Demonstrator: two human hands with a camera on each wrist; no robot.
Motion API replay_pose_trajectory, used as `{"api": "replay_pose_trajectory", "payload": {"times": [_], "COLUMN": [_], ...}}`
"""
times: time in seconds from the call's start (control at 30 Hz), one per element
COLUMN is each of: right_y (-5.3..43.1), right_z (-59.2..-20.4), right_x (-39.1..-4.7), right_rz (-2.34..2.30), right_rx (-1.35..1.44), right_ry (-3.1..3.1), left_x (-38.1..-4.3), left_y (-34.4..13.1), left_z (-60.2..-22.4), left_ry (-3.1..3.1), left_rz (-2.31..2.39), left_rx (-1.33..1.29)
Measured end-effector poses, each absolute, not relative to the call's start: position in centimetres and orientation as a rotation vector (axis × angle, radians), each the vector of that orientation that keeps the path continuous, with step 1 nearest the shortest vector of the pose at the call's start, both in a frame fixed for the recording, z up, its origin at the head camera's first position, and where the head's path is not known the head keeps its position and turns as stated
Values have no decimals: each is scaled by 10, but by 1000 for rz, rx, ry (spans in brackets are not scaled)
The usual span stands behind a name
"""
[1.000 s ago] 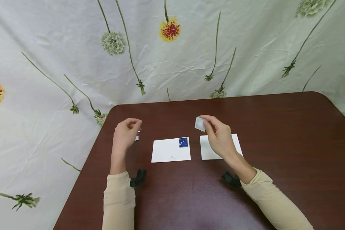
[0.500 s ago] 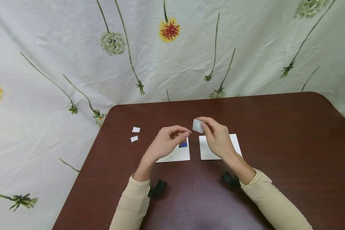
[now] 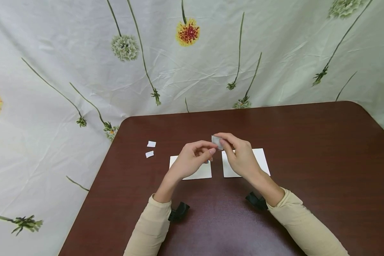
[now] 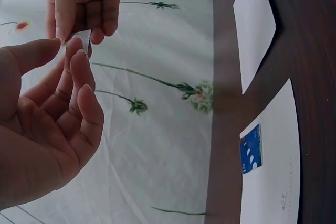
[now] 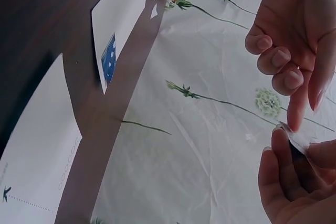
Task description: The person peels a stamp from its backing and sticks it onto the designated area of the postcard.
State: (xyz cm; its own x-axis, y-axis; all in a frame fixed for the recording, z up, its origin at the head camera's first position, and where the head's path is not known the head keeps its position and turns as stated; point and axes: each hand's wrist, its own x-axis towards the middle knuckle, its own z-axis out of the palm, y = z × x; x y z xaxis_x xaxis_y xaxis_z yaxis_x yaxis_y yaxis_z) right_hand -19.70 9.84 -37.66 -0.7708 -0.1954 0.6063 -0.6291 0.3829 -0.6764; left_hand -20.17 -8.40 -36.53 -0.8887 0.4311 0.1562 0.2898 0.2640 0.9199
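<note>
My right hand (image 3: 241, 158) pinches a small square stamp (image 3: 215, 140) by its edge, above the table, its pale back turned to the head view. A darker face of it shows in the right wrist view. My left hand (image 3: 190, 161) has come up to the stamp's near corner. There its index fingertip (image 5: 295, 121) touches the edge, while the thumb stands apart from that finger. Below the left hand lies a white postcard (image 3: 200, 174) with a blue stamp (image 4: 251, 149) stuck in one corner. Another white postcard (image 3: 261, 160), partly covered by my right hand, lies beside it.
Two small white paper pieces, a farther one (image 3: 151, 144) and a nearer one (image 3: 149, 154), lie on the dark red table (image 3: 323, 160) left of the postcards. A white flowered cloth (image 3: 211, 53) hangs behind the table's far edge.
My left hand has moved right from the paper pieces, across the left postcard, to the stamp. My right hand has stayed nearly in place, tipping the stamp and shifting it slightly left and down.
</note>
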Motion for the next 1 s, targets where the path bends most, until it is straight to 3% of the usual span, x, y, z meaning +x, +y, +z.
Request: {"api": "replay_pose_trajectory", "payload": {"times": [0.57,1.0], "right_y": [96,92], "right_z": [-382,-377], "right_x": [-196,-191], "right_rz": [883,1053], "right_rx": [874,858], "right_ry": [-2098,-2077], "left_x": [-200,-199], "left_y": [-77,-77], "left_z": [-368,-366], "left_ry": [2250,2244], "left_rz": [1883,2063], "left_rx": [576,547]}}
